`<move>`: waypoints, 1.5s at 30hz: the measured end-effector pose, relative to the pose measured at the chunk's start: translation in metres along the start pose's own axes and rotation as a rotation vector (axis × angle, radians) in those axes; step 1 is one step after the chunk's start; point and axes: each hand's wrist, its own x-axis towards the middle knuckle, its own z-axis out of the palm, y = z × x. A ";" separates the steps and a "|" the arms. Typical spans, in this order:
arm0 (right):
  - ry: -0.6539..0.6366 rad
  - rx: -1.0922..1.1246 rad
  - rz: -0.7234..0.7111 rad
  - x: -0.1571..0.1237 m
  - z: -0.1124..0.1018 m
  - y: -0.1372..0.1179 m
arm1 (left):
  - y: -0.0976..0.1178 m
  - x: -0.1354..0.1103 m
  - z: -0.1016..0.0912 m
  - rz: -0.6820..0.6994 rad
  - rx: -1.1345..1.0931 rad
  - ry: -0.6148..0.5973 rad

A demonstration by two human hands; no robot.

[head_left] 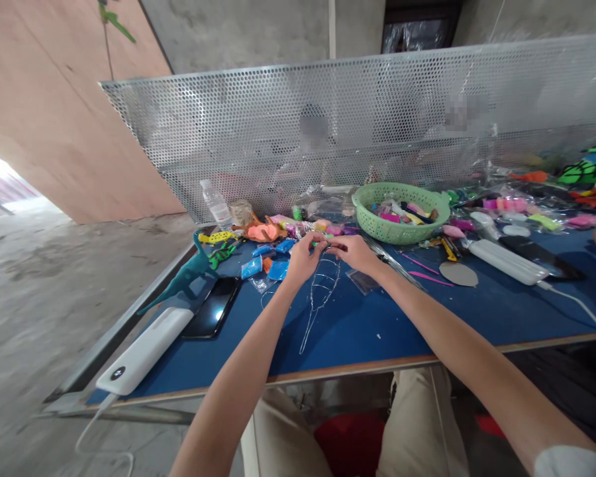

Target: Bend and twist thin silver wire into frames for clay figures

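Observation:
A thin silver wire frame (322,291), shaped like a long leaf or fish with a tail pointing toward me, hangs just above the blue table (377,331). My left hand (304,257) and my right hand (353,253) meet at its far end, both with fingers pinched closed on the top of the wire. Small bags of coloured clay (271,262) lie just left of my left hand. A small clear bag (362,281) lies under my right wrist.
A green basket (372,222) of coloured pieces stands behind my right hand. At the left are a teal dinosaur (183,278), a black phone (213,311), a white power bank (144,351) and a water bottle (216,205). Another white power bank (506,260) lies right. A perforated metal screen (352,119) backs the table.

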 end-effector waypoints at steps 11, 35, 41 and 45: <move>-0.044 0.000 -0.059 0.001 -0.004 0.004 | -0.003 0.003 0.000 -0.005 -0.033 0.011; 0.020 -0.128 -0.098 0.001 -0.006 -0.005 | 0.006 0.000 0.006 -0.162 -0.219 0.060; 0.047 -0.125 -0.095 0.001 -0.006 -0.003 | 0.008 -0.001 0.007 -0.147 -0.182 0.099; 0.044 -0.083 -0.085 0.001 -0.005 -0.006 | 0.008 -0.001 0.009 -0.121 -0.160 0.125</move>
